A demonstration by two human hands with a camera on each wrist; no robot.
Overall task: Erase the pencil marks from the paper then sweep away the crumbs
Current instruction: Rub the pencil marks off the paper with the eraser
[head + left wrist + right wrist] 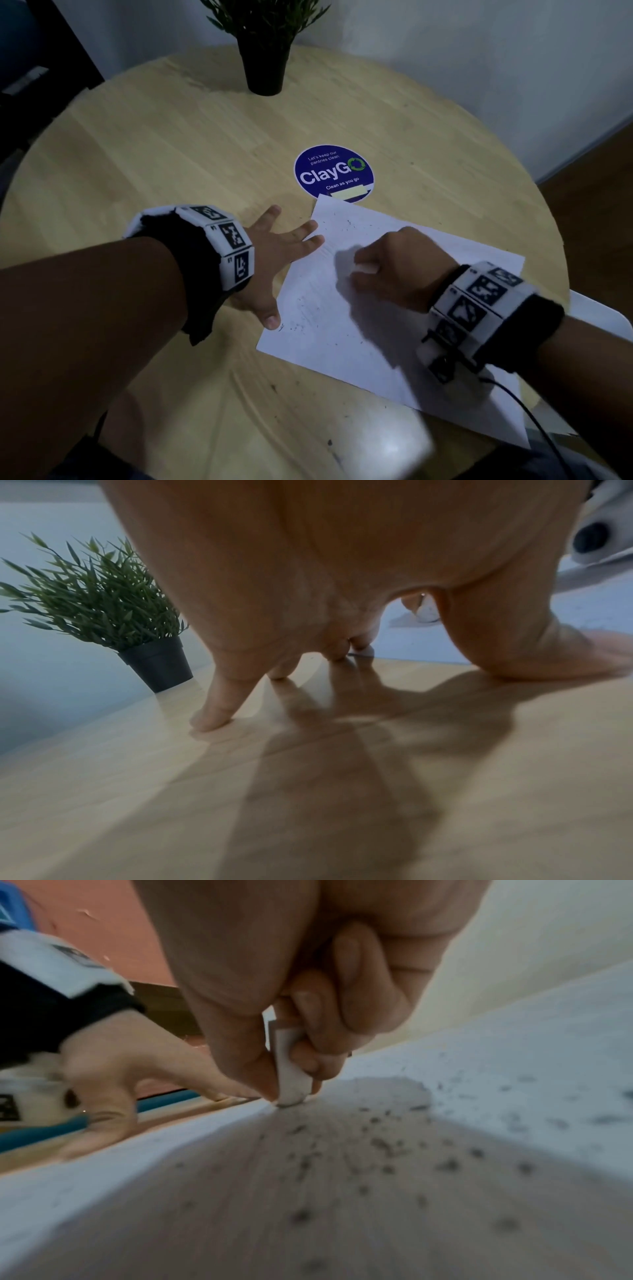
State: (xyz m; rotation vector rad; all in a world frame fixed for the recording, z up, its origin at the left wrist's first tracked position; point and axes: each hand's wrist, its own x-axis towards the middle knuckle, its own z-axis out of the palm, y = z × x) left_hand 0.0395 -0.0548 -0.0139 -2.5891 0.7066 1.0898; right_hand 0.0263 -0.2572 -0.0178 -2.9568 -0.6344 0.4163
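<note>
Right wrist view shows my right hand (308,1015) pinching the eraser (291,1074) against the paper (359,335) near the worktop's (171,154) near edge; my left hand (274,260), fingers spread, pins its left edge. I'd rub in short, light strokes, the crumbs (380,1144) left for sweeping.

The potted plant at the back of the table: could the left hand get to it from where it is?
Probably yes. The left hand lies spread at the paper edge, holding nothing, and only bare table lies between it and the plant.
</note>
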